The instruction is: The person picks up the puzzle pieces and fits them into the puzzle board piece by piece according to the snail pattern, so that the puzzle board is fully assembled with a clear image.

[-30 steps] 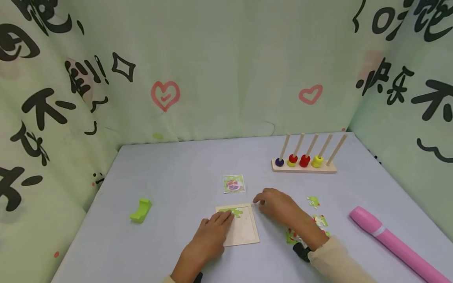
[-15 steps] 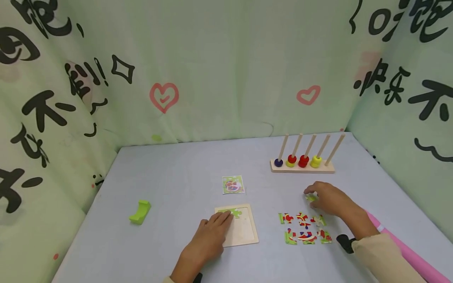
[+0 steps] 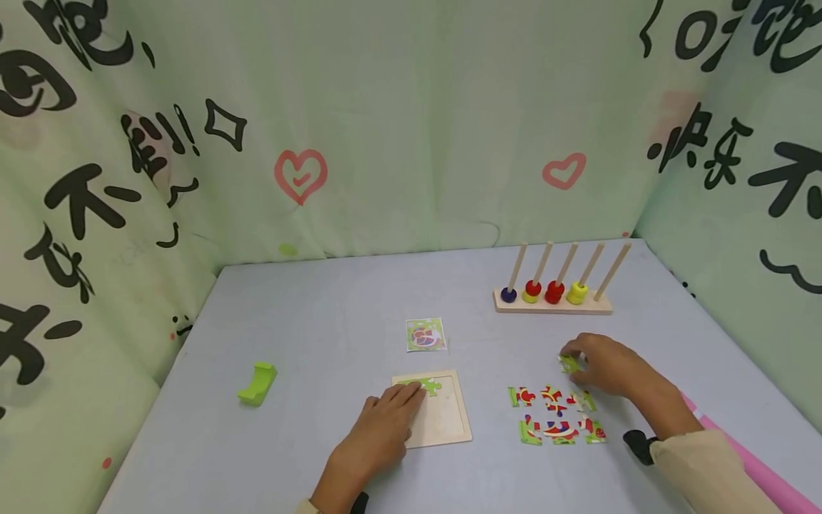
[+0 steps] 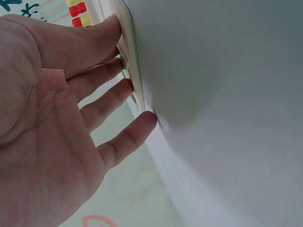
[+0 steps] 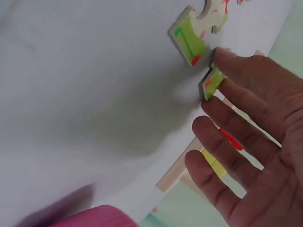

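My left hand rests on the left part of a square wooden puzzle board, its fingers laid out over the top. In the left wrist view the thumb touches the board's edge. Some green puzzle pieces lie along the board's back edge, partly covered by those fingers. Farther right, my right hand pinches a green puzzle piece at the table surface. From the right wrist, this green piece shows between thumb and fingertips. Several loose puzzle pieces lie in two rows nearer me.
A small picture card lies behind the board. At the back right stands a wooden peg stand with coloured beads. A green curved block sits at left. A pink long object lies under the right forearm. Curtains enclose the table.
My right hand has moved right, from the board's back right corner to the green puzzle piece, uncovering the loose pieces. The left hand keeps its place on the board.
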{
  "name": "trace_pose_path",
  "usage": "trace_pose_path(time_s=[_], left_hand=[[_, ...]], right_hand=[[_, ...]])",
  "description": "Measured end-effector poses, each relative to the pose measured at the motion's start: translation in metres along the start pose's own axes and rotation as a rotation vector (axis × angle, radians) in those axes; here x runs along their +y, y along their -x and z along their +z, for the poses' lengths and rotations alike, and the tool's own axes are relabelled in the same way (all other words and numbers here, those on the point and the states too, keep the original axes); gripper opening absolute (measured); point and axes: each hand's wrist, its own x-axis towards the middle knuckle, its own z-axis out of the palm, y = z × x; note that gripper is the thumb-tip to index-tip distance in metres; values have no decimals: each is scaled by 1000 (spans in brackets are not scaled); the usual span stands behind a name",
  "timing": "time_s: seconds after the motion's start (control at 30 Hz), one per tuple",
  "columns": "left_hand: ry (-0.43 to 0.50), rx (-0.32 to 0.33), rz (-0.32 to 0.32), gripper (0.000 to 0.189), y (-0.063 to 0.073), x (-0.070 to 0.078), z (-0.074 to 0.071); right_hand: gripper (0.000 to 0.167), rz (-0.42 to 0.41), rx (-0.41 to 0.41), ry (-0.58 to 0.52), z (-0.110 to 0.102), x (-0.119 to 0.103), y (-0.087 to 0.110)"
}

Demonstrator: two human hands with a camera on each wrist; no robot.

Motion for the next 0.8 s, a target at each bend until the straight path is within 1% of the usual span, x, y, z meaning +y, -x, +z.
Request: trace_pose_path(time_s=[0.13, 0.3, 0.4, 0.57, 0.8], left_hand=[[7, 3, -4, 63, 0, -1, 1], [-1, 8, 1, 63, -1, -2, 1], [-7, 8, 0, 63, -1, -2, -1], [-8, 2, -9, 62, -2, -1, -2], [0, -15, -26, 62, -3, 1, -3]], right_hand=[[43, -46, 23, 15, 0, -17, -1], [41, -158, 50, 32, 2, -54, -5], [39, -209, 61, 33, 6, -77, -9], [35, -275, 62, 28, 17, -108, -17], [31, -377, 75, 47, 35, -138, -27]])
